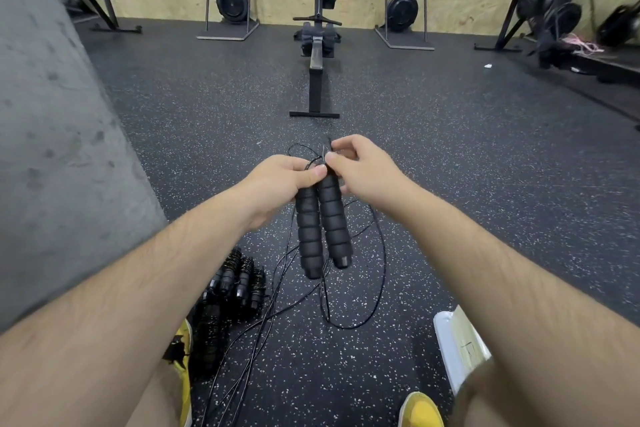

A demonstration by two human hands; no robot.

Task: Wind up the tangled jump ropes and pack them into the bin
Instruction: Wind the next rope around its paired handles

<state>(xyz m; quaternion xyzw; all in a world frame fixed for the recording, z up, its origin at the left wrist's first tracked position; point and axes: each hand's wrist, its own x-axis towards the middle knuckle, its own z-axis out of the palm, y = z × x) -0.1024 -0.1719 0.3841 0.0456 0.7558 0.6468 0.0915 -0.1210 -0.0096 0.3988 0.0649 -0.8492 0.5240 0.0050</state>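
fingers of the left hand (277, 180) clamp two black foam handles (322, 229) side by side at frame centre; the right hand (360, 170) pinches the thin black cord (379, 253) at their tops. the cord loops down onto the speckled floor (485, 184). wound ropes (235, 284) lie lower left. a pale bin (457, 343), contents hidden, sits lower right.

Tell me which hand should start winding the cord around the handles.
The right hand, probably: it pinches the cord at the handle tops, while the left hand grips both handles together and can steady them.
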